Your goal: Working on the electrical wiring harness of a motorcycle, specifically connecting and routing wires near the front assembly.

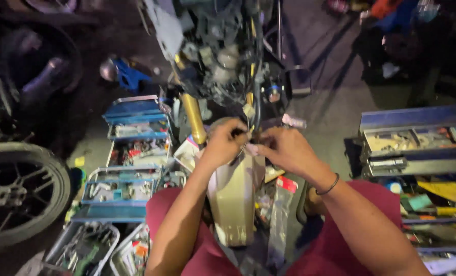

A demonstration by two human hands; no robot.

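Clear plastic bag [280, 217] with red header card, long, narrow, below my right hand [284, 148]. White-red wrapper [188, 152] just beside my left hand [225, 143].

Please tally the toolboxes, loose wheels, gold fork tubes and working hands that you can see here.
Open blue toolboxes: 2
Loose wheel: 1
Gold fork tube: 1
Hands: 2, left hand, right hand
Total: 6

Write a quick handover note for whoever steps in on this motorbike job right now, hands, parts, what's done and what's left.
Left hand: closed around a small dark part at the top of the beige bodywork panel.
Right hand: fingers pinched at the same spot, beside the left.
Motorbike front: stripped, wiring exposed, gold fork tube bare.
Open blue toolbox on the left, tool trays on the right.
Done: front covers off. Left: fitting still in hand.
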